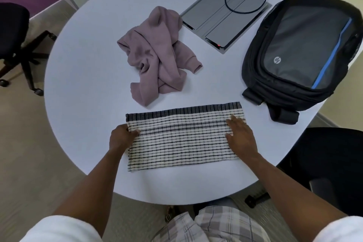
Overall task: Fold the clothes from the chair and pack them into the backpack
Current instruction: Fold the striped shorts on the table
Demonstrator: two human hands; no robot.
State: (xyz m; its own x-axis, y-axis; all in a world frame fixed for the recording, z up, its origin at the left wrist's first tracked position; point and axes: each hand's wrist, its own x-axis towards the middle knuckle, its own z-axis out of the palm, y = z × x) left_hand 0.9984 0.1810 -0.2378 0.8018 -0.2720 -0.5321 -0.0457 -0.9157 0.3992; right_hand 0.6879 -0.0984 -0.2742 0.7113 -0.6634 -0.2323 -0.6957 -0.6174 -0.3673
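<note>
My left hand (pixel 122 135) pinches the striped cloth's (pixel 182 139) left edge; my right hand (pixel 240 135) lies flat on its right end.

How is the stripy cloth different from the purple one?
The stripy cloth is white with dark lines; the purple one is plain mauve. The stripy cloth lies flat in a neat rectangle, while the purple one sits crumpled in a heap. The left hand grips the stripy cloth's edge and the right hand rests flat on it; nothing touches the purple one. Both lie on the table.
</note>
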